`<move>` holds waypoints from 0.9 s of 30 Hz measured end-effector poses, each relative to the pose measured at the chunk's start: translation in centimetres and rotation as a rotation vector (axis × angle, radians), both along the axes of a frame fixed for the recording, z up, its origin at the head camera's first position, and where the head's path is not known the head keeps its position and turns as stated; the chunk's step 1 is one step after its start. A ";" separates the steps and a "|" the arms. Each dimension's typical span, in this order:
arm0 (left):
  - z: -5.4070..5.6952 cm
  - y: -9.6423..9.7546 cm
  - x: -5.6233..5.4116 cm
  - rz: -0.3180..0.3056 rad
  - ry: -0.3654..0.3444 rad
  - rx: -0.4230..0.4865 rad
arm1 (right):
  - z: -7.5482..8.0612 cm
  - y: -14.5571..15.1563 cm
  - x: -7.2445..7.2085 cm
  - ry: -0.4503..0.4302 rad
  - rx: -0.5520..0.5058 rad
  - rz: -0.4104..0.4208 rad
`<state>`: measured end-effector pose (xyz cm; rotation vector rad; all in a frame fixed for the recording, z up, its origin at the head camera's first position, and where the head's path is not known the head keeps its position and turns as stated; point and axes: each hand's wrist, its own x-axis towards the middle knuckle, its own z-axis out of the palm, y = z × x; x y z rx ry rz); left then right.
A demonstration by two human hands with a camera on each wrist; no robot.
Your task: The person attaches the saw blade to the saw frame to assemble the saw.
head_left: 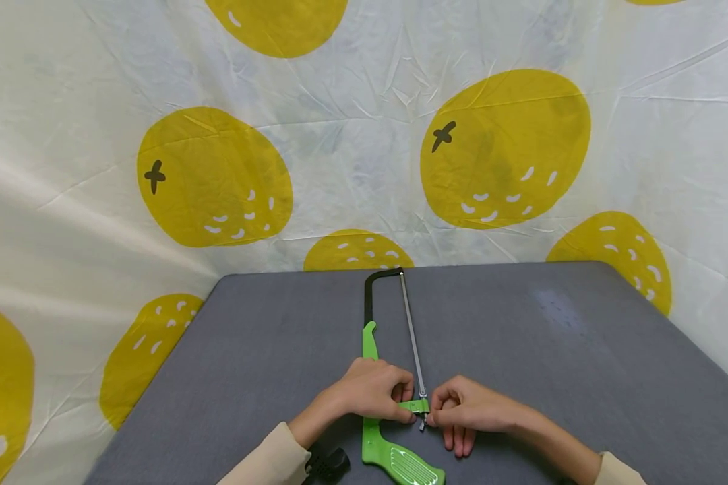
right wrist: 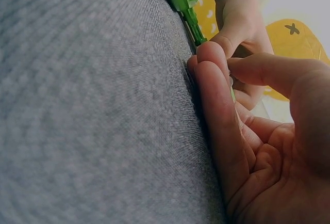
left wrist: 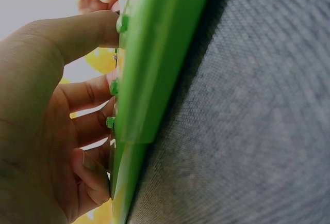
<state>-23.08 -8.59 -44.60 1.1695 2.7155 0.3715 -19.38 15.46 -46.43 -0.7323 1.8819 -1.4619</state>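
A hacksaw (head_left: 370, 438) with a bright green handle and black front frame lies flat on the grey table, handle toward me. Its silver blade (head_left: 411, 330) runs along the right side to a green bracket (head_left: 420, 406). My left hand (head_left: 373, 387) lies across the green frame and grips the bracket with thumb and fingers. From the right, my right hand (head_left: 473, 407) pinches at the bracket's end, beside the small metal wing nut (head_left: 422, 424). Its fingertips partly hide what they hold. In the left wrist view, the green frame (left wrist: 165, 53) stands close to the fingers.
The grey table (head_left: 279, 323) reaches back to a pale curtain (head_left: 358, 162) printed with yellow fruit. A black device (head_left: 330, 465) sits by my left wrist, left of the saw handle.
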 end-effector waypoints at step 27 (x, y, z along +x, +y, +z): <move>-0.2 0.2 -0.1 -0.002 0.007 0.007 | 0.2 0.1 0.1 -0.021 -0.008 -0.005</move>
